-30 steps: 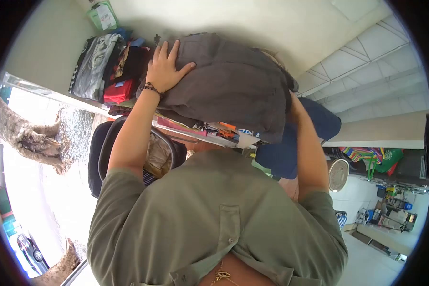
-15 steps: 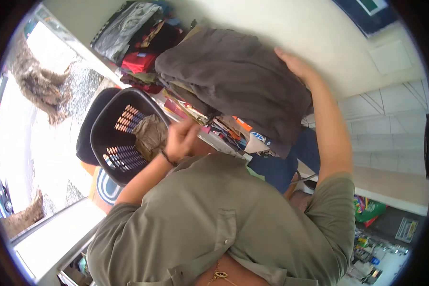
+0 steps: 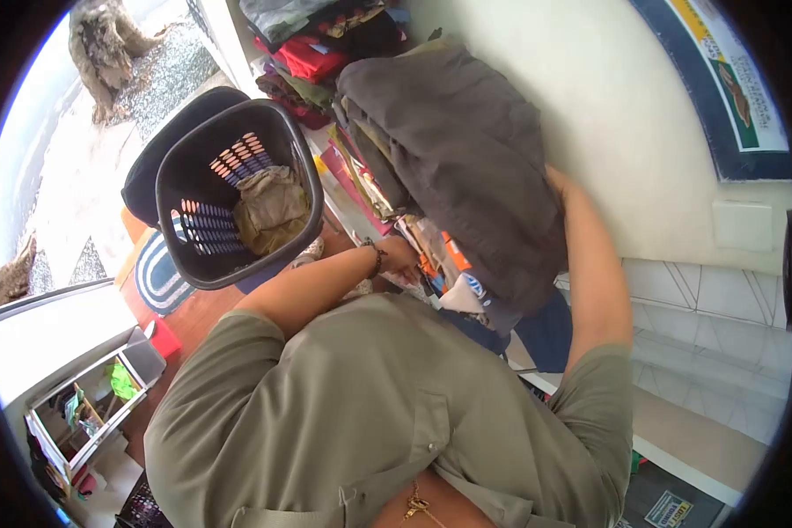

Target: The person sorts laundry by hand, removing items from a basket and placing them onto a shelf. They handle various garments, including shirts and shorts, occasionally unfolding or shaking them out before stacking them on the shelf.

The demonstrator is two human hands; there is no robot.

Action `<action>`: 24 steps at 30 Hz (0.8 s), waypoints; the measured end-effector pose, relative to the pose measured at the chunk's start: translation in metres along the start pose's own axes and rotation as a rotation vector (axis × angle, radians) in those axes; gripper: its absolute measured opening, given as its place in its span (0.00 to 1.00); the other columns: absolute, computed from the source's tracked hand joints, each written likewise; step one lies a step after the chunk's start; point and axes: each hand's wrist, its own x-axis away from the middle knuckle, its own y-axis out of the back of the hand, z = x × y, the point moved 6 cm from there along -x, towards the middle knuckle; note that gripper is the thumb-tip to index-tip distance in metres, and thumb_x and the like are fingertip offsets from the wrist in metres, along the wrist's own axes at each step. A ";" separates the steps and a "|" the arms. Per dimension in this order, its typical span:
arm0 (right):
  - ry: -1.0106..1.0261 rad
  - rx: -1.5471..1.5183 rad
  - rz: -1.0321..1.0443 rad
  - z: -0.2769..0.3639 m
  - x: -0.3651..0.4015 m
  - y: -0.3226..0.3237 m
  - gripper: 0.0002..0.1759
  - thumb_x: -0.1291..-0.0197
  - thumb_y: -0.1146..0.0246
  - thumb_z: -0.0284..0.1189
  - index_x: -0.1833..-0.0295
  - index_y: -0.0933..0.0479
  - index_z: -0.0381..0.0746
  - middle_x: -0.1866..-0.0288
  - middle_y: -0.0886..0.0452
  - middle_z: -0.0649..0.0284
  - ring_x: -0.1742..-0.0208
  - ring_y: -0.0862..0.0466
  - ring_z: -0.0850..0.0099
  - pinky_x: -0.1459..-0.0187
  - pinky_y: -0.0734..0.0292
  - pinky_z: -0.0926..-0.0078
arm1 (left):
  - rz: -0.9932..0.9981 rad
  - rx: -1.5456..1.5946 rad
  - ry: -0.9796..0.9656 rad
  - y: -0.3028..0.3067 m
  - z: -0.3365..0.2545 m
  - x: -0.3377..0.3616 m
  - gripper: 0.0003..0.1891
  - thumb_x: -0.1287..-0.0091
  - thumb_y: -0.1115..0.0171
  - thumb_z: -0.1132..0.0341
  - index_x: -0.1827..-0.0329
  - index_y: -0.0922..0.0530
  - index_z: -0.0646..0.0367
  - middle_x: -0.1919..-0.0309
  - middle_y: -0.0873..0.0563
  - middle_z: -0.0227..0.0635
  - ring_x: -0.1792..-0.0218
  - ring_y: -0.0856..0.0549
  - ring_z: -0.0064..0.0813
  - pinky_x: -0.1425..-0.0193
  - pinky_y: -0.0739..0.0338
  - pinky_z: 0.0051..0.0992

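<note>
A bulky dark grey-brown garment point(image 3: 466, 150) lies over a pile of folded cloth against the wall. My right hand point(image 3: 555, 183) is at its right side, with the fingers hidden behind the cloth. My left hand point(image 3: 399, 256), a dark bracelet at its wrist, reaches under the pile's front edge with its fingers stretched downward. Close to those fingers are colourful printed items point(image 3: 453, 255), partly covered by the garment. To the left stands a black laundry basket point(image 3: 172, 176) with slotted sides, holding a crumpled tan cloth point(image 3: 273, 207).
Folded clothes point(image 3: 312, 57) are stacked at the back, beside a pale wall point(image 3: 581, 88). A framed poster point(image 3: 739, 97) hangs at right. Low on the left is a white-edged box point(image 3: 92, 409) of small things. An oval blue-and-white mat point(image 3: 158, 273) lies by the basket.
My left hand has moved from beside the basket rightward to the pile's front edge. My right hand has slipped further behind the garment. The view has turned.
</note>
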 end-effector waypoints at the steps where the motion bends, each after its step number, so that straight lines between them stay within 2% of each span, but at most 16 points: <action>1: -0.004 -0.004 0.004 0.001 0.000 0.001 0.53 0.36 0.61 0.71 0.23 0.41 0.37 0.21 0.42 0.48 0.21 0.41 0.54 0.25 0.46 0.59 | 0.049 0.107 0.021 0.003 0.017 -0.024 0.14 0.30 0.51 0.74 0.45 0.22 0.68 0.53 0.12 0.49 0.56 0.10 0.42 0.55 0.13 0.34; 3: -0.008 -0.009 0.000 0.005 0.000 0.002 0.53 0.36 0.61 0.71 0.23 0.42 0.37 0.21 0.42 0.48 0.22 0.41 0.54 0.25 0.46 0.59 | 0.141 0.320 0.079 0.010 0.051 -0.070 0.16 0.26 0.53 0.71 0.41 0.24 0.69 0.49 0.14 0.51 0.53 0.11 0.42 0.52 0.14 0.34; 4: -0.006 -0.008 -0.007 0.008 0.000 0.002 0.53 0.36 0.61 0.71 0.23 0.42 0.37 0.21 0.42 0.48 0.22 0.41 0.54 0.25 0.46 0.59 | 0.133 0.064 -0.048 0.010 0.025 -0.055 0.16 0.26 0.54 0.71 0.40 0.26 0.69 0.47 0.15 0.52 0.52 0.12 0.42 0.51 0.14 0.35; 6: 0.004 -0.005 -0.033 0.013 0.003 0.001 0.53 0.36 0.61 0.71 0.23 0.42 0.37 0.21 0.42 0.48 0.22 0.41 0.54 0.25 0.45 0.59 | 0.020 0.300 0.096 -0.006 -0.014 -0.023 0.19 0.24 0.56 0.69 0.36 0.31 0.72 0.43 0.18 0.56 0.45 0.15 0.47 0.44 0.16 0.41; 7: 0.007 -0.006 -0.052 0.014 0.007 0.001 0.53 0.36 0.61 0.71 0.23 0.42 0.37 0.21 0.42 0.48 0.22 0.41 0.54 0.25 0.45 0.59 | -0.053 0.363 0.160 -0.008 0.003 -0.040 0.13 0.24 0.51 0.66 0.46 0.20 0.62 0.56 0.12 0.48 0.62 0.10 0.41 0.61 0.11 0.35; 10: 0.026 -0.013 -0.125 0.020 0.017 0.005 0.53 0.36 0.62 0.71 0.22 0.42 0.37 0.21 0.42 0.49 0.22 0.41 0.54 0.25 0.45 0.59 | -0.111 0.422 0.136 -0.015 0.005 -0.047 0.13 0.26 0.48 0.68 0.46 0.20 0.63 0.60 0.12 0.49 0.64 0.10 0.42 0.63 0.11 0.33; 12: 0.041 -0.026 -0.200 0.022 0.024 0.010 0.53 0.36 0.62 0.71 0.22 0.43 0.38 0.21 0.43 0.49 0.22 0.40 0.54 0.25 0.45 0.59 | -0.193 0.289 0.121 -0.017 0.005 -0.032 0.13 0.28 0.47 0.68 0.45 0.21 0.63 0.61 0.12 0.48 0.64 0.10 0.41 0.64 0.12 0.32; 13: 0.053 -0.031 -0.241 0.025 0.029 0.011 0.53 0.36 0.62 0.71 0.22 0.43 0.38 0.21 0.43 0.49 0.22 0.40 0.54 0.25 0.45 0.60 | -0.076 0.068 0.227 -0.015 0.002 -0.016 0.17 0.30 0.44 0.66 0.41 0.23 0.62 0.58 0.14 0.47 0.66 0.10 0.39 0.66 0.13 0.31; 15: 0.080 -0.021 -0.308 0.031 0.040 0.014 0.53 0.36 0.62 0.71 0.22 0.43 0.38 0.21 0.43 0.49 0.22 0.40 0.54 0.25 0.45 0.60 | -0.011 -0.253 0.128 -0.008 -0.011 0.025 0.21 0.33 0.43 0.64 0.37 0.26 0.60 0.50 0.15 0.44 0.60 0.10 0.38 0.63 0.12 0.34; 17: 0.114 0.026 -0.327 0.033 0.048 0.025 0.53 0.36 0.62 0.71 0.22 0.43 0.38 0.21 0.43 0.49 0.22 0.40 0.54 0.25 0.45 0.60 | 0.102 -0.377 0.036 0.010 -0.006 0.048 0.25 0.35 0.38 0.57 0.37 0.26 0.59 0.47 0.16 0.39 0.60 0.11 0.34 0.62 0.13 0.33; 19: 0.169 0.165 -0.272 0.030 0.053 0.048 0.48 0.31 0.64 0.66 0.22 0.42 0.38 0.21 0.41 0.52 0.23 0.38 0.55 0.26 0.44 0.61 | 0.137 -0.242 -0.017 0.036 -0.014 0.101 0.23 0.32 0.40 0.56 0.37 0.26 0.59 0.49 0.15 0.37 0.57 0.11 0.34 0.56 0.14 0.32; 21: 0.396 0.386 -0.302 0.044 0.082 0.054 0.42 0.27 0.63 0.61 0.22 0.42 0.41 0.21 0.40 0.53 0.23 0.37 0.57 0.26 0.44 0.61 | 0.065 -0.137 -0.111 0.075 -0.028 0.165 0.20 0.29 0.43 0.57 0.39 0.25 0.59 0.52 0.13 0.36 0.57 0.12 0.33 0.54 0.16 0.31; 23: 0.591 0.436 -0.561 0.076 0.145 0.013 0.38 0.27 0.58 0.57 0.22 0.41 0.44 0.22 0.39 0.52 0.23 0.38 0.56 0.25 0.45 0.60 | -0.119 -0.024 -0.161 0.112 -0.036 0.226 0.18 0.26 0.45 0.56 0.42 0.24 0.59 0.54 0.13 0.37 0.58 0.12 0.30 0.55 0.16 0.29; 24: 0.680 0.460 -0.691 0.085 0.166 -0.007 0.36 0.26 0.56 0.55 0.22 0.41 0.45 0.22 0.39 0.51 0.23 0.38 0.56 0.25 0.46 0.59 | -0.180 0.003 -0.169 0.140 -0.025 0.243 0.16 0.24 0.45 0.57 0.45 0.22 0.59 0.58 0.12 0.35 0.59 0.12 0.27 0.58 0.17 0.25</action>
